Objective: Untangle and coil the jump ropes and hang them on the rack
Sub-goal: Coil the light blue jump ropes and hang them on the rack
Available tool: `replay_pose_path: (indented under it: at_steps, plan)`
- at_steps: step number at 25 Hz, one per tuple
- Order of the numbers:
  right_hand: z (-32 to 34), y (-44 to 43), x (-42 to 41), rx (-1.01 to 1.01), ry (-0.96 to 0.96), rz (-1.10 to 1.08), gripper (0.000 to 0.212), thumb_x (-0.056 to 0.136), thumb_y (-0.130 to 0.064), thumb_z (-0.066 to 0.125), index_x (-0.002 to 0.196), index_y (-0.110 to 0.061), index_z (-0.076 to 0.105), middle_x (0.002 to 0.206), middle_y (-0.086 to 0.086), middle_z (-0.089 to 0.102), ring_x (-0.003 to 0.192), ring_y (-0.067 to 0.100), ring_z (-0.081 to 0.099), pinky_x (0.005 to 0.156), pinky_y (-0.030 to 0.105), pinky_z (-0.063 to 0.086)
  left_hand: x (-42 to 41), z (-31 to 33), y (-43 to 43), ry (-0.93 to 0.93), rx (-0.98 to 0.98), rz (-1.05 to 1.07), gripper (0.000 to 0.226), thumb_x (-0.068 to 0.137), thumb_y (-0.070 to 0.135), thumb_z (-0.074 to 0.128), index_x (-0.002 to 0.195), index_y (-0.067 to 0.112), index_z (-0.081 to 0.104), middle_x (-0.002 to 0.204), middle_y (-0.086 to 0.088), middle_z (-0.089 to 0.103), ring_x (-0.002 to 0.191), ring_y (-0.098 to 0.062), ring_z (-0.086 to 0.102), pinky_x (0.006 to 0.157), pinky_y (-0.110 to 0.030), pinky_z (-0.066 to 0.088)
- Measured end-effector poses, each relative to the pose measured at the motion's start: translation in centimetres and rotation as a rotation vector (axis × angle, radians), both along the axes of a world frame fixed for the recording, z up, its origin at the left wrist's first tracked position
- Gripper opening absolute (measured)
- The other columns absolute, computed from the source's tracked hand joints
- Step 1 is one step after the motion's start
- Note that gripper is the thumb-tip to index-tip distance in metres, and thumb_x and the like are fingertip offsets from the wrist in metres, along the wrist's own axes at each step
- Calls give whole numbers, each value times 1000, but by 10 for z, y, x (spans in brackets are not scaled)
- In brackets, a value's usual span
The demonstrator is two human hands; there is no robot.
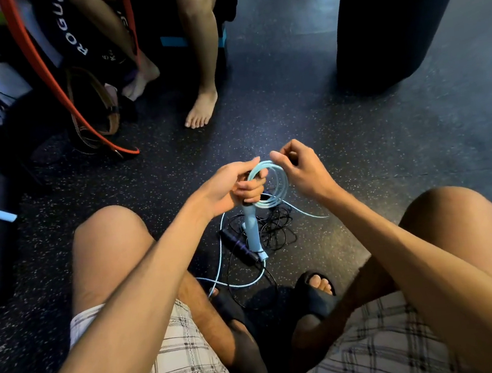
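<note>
The light blue rope [270,183] looped in the grip looks like smooth, slightly glossy plastic, and its handle [252,231] below the grip is matt plastic. Under it the black rope [273,229] is thin and shiny. The floor [355,144] looks like matt, speckled, grainy rubber. The shorts [179,372] are woven plaid cloth.

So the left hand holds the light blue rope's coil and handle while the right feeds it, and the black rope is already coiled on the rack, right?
Not quite. The head view shows the black rope tangled on the floor, not racked. The rest holds: left hand grips the light blue rope, right hand feeds it.
</note>
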State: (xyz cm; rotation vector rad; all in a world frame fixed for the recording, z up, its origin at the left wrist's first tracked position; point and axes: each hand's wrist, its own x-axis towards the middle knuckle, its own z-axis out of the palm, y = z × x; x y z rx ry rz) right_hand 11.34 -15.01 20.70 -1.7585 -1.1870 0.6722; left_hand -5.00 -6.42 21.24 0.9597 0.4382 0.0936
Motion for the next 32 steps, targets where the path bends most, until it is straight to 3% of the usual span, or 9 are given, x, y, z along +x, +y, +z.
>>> replay_pose_path:
  at_steps: [3,5,8,11,13,17,21,26,32]
  plan:
    - [-6,3,3,-103,175,-50,21,101,-25,54,97,-5,49,69,6,56,57,15,52,60,45,55,0,0,3,-113,-167,126,35,106,30,30,84,11,49,52,6,19,44,-9,18,51,-25,24]
    - [-11,2,3,-203,268,-32,15,102,-18,51,100,-5,46,70,12,56,54,21,54,62,53,57,0,-1,6,-153,-230,275,34,106,28,28,85,11,48,53,6,27,45,-9,25,54,-25,29]
    - [-19,-4,1,-373,220,83,10,102,-15,52,100,-7,47,75,15,65,53,20,62,51,38,57,1,1,13,-191,-265,505,32,107,26,26,86,11,46,60,1,42,53,-12,38,65,-28,38]
    - [-21,-10,-4,-489,174,224,9,101,-12,54,97,-6,48,84,29,71,61,32,67,62,49,57,2,-4,21,-145,-213,751,32,107,24,27,91,5,47,64,-5,58,55,-16,54,67,-31,51]
    - [-15,-14,-7,-548,163,323,14,100,-9,55,88,-5,49,88,32,70,60,31,66,62,48,57,1,-11,28,-109,-173,903,30,107,23,28,100,1,47,63,-9,65,56,-21,64,61,-32,58]
    - [-21,-14,-6,-580,97,378,18,97,-12,61,83,-9,50,75,21,73,53,25,68,49,32,55,0,-18,32,-58,33,1018,26,108,20,26,92,7,42,62,-15,70,61,-29,71,73,-38,60]
    - [-23,-7,-4,-391,-208,406,14,94,-17,65,81,-16,59,66,-1,68,53,9,61,53,18,43,1,-21,26,107,338,947,26,107,20,30,88,7,42,58,-13,68,55,-25,69,63,-32,60]
    - [-15,-5,-3,-162,-365,392,16,96,-19,59,81,-22,61,69,-4,64,57,3,51,54,17,37,5,-29,16,398,808,686,31,103,22,42,85,-1,54,57,-15,66,41,-12,59,50,-18,44]
    - [-12,-4,1,-8,-416,297,18,99,-23,56,84,-16,63,63,-13,51,54,-1,45,52,20,34,9,-25,3,434,851,290,36,103,24,44,80,2,60,48,-7,57,33,-12,52,40,-21,44]
